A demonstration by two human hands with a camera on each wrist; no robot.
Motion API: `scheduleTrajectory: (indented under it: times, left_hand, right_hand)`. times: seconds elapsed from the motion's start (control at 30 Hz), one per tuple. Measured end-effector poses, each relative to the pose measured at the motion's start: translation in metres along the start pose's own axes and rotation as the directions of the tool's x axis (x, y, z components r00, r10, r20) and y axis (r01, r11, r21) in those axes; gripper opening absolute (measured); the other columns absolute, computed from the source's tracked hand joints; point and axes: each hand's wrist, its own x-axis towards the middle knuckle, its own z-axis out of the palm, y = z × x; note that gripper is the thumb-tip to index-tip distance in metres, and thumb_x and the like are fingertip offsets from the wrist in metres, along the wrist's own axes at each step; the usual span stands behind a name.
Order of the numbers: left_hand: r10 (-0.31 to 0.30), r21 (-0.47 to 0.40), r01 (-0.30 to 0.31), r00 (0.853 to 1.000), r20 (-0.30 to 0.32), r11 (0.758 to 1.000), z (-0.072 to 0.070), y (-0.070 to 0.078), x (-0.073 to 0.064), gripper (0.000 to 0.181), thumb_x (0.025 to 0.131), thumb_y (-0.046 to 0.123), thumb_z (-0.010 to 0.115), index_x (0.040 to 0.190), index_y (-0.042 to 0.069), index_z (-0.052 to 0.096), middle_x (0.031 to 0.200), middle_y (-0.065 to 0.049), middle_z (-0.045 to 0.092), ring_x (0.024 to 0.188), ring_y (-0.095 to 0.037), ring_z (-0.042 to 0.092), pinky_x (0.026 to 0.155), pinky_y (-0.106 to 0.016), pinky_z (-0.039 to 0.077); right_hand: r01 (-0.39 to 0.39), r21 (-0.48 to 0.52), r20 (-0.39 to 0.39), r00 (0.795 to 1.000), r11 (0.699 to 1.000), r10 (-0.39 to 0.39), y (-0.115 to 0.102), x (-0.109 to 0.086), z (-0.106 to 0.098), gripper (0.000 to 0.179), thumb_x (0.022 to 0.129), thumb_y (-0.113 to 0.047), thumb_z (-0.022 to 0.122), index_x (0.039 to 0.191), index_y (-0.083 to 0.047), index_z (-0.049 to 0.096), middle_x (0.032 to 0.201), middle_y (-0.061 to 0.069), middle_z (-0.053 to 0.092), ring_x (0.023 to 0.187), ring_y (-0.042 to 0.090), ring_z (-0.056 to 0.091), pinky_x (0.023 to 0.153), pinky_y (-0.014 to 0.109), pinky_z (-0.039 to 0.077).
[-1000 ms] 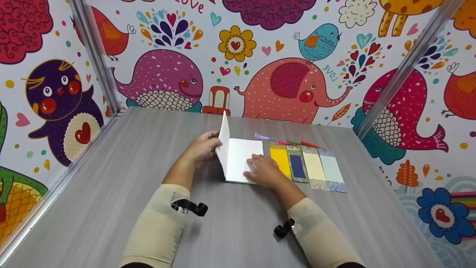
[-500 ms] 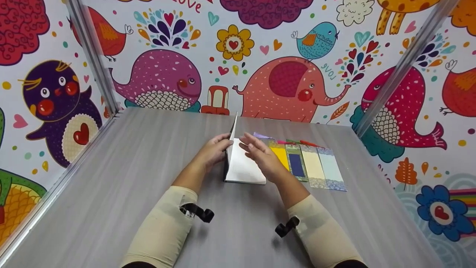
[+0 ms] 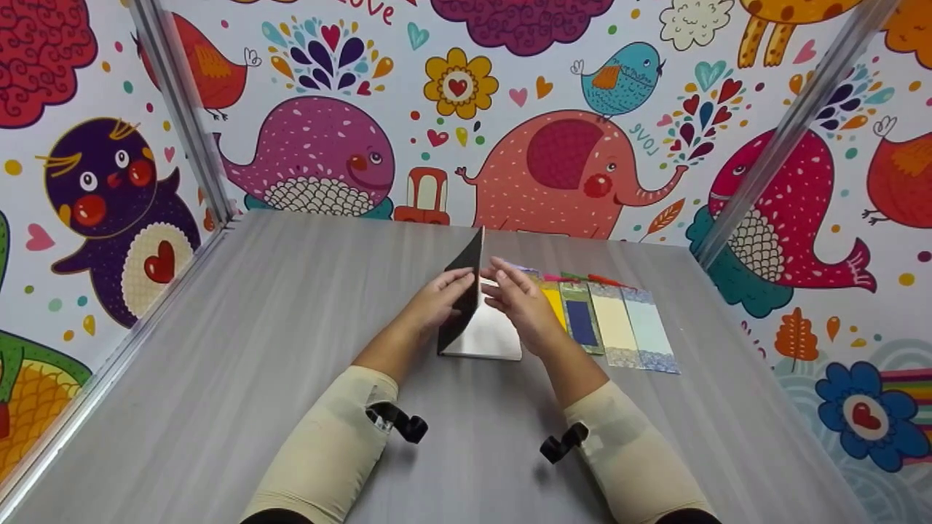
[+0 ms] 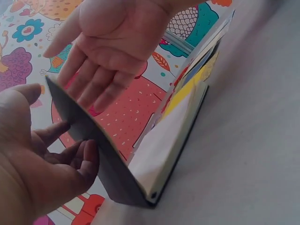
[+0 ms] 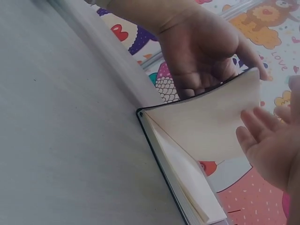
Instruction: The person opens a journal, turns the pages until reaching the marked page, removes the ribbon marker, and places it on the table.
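A notebook (image 3: 489, 333) with white pages lies open on the table, its dark front cover (image 3: 470, 255) raised nearly upright. My left hand (image 3: 437, 302) is on the cover's outer side. In the left wrist view, its fingers, partly bent, touch the dark cover (image 4: 105, 157), while the thumb stands off near the top edge. My right hand (image 3: 526, 309) hovers over the pages, fingers extended, facing the cover's pale inner side (image 5: 215, 115) and holding nothing. Beside it lie a yellow bookmark (image 3: 554, 302) and a green bookmark with a dark blue panel (image 3: 581, 324).
Farther right lie a cream bookmark (image 3: 611, 320) and a pale blue one (image 3: 652, 331), with coloured tassels (image 3: 608, 280) along their far ends. All rest on the grey wood-look table (image 3: 328, 291). Printed cartoon walls (image 3: 553, 175) enclose its back and sides.
My left hand has swung the cover rightward, from leaning left to nearly upright, showing its dark outside. My right hand has lifted off the pages and turned its palm toward the cover.
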Motion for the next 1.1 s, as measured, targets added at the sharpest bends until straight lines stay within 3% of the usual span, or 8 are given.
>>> scheduleTrajectory:
  times: [0.13, 0.23, 0.53, 0.63, 0.8, 0.9, 1.0, 1.1]
  left_hand:
    - [0.068, 0.168, -0.069, 0.998, 0.015, 0.983, -0.004, -0.01, 0.003, 0.053, 0.107, 0.026, 0.063, 0.157, 0.011, 0.054, 0.16, -0.014, 0.055, 0.146, -0.034, 0.056, 0.119, -0.054, 0.049]
    - [0.105, 0.343, -0.095, 0.994, -0.011, 0.935, -0.01, -0.018, 0.005, 0.063, 0.103, 0.027, 0.069, 0.161, 0.015, 0.048, 0.163, -0.011, 0.053, 0.147, -0.033, 0.055, 0.121, -0.053, 0.048]
    - [0.117, 0.747, -0.022, 0.99, -0.075, 0.665, -0.02, -0.032, 0.008, 0.094, 0.099, 0.05, 0.071, 0.172, 0.016, 0.024, 0.176, -0.016, 0.03, 0.164, -0.041, 0.027, 0.132, -0.064, 0.026]
    - [0.077, 0.807, -0.006, 0.996, -0.048, 0.591, -0.016, -0.037, 0.006, 0.098, 0.1, 0.054, 0.068, 0.174, 0.019, 0.014, 0.181, -0.012, 0.018, 0.167, -0.04, 0.017, 0.132, -0.068, 0.022]
    - [0.027, 0.874, -0.056, 0.998, 0.049, 0.482, -0.011, -0.044, 0.005, 0.094, 0.104, 0.054, 0.062, 0.175, 0.026, 0.006, 0.184, -0.006, 0.003, 0.17, -0.038, 0.006, 0.133, -0.069, 0.018]
    - [0.007, 0.898, -0.104, 0.994, 0.111, 0.427, -0.009, -0.046, 0.004, 0.088, 0.107, 0.05, 0.059, 0.175, 0.026, 0.008, 0.184, -0.004, 0.002, 0.17, -0.036, 0.004, 0.134, -0.066, 0.016]
    - [-0.014, 0.903, -0.135, 0.988, 0.154, 0.409, -0.008, -0.048, 0.003, 0.079, 0.11, 0.046, 0.055, 0.174, 0.024, 0.015, 0.184, -0.003, 0.007, 0.171, -0.033, 0.004, 0.135, -0.063, 0.015]
    - [-0.031, 0.902, -0.158, 0.982, 0.185, 0.401, -0.007, -0.048, 0.001, 0.069, 0.112, 0.044, 0.051, 0.172, 0.021, 0.026, 0.183, -0.003, 0.015, 0.171, -0.031, 0.01, 0.136, -0.06, 0.016]
  right_hand:
    - [0.01, -0.054, -0.075, 0.997, 0.998, -0.014, -0.001, 0.003, -0.006, 0.057, 0.108, -0.02, 0.061, 0.161, -0.006, 0.046, 0.149, 0.022, 0.06, 0.121, 0.022, 0.069, 0.116, 0.042, 0.053]
    - [0.016, -0.114, -0.075, 0.997, 0.993, -0.025, 0.0, 0.004, -0.01, 0.067, 0.1, -0.011, 0.072, 0.161, -0.005, 0.045, 0.146, 0.023, 0.059, 0.121, 0.024, 0.067, 0.112, 0.038, 0.055]
    - [0.031, -0.41, -0.086, 0.994, 0.911, -0.072, 0.007, 0.007, -0.024, 0.071, 0.091, -0.002, 0.074, 0.158, -0.01, 0.051, 0.16, 0.017, 0.05, 0.149, 0.039, 0.051, 0.122, 0.055, 0.047]
    - [0.009, -0.62, -0.053, 0.997, 0.784, -0.053, 0.013, 0.007, -0.03, 0.074, 0.093, -0.012, 0.08, 0.16, -0.018, 0.051, 0.171, 0.009, 0.039, 0.161, 0.037, 0.037, 0.128, 0.061, 0.036]
    - [0.006, -0.919, 0.019, 0.999, 0.394, 0.029, 0.029, 0.006, -0.034, 0.079, 0.097, -0.037, 0.079, 0.166, -0.033, 0.041, 0.182, -0.004, 0.019, 0.169, 0.032, 0.017, 0.133, 0.064, 0.022]
    - [0.051, -0.974, 0.073, 0.993, 0.22, 0.096, 0.038, 0.004, -0.033, 0.076, 0.102, -0.048, 0.068, 0.169, -0.033, 0.035, 0.183, -0.004, 0.015, 0.171, 0.032, 0.009, 0.134, 0.067, 0.013]
    - [0.08, -0.985, 0.106, 0.98, 0.152, 0.167, 0.044, 0.002, -0.033, 0.07, 0.107, -0.053, 0.056, 0.17, -0.031, 0.032, 0.182, -0.003, 0.017, 0.171, 0.032, 0.009, 0.134, 0.069, 0.007]
    - [0.089, -0.986, 0.119, 0.968, 0.143, 0.219, 0.048, 0.0, -0.033, 0.066, 0.111, -0.053, 0.047, 0.17, -0.03, 0.031, 0.181, -0.003, 0.021, 0.171, 0.031, 0.011, 0.135, 0.068, 0.006]
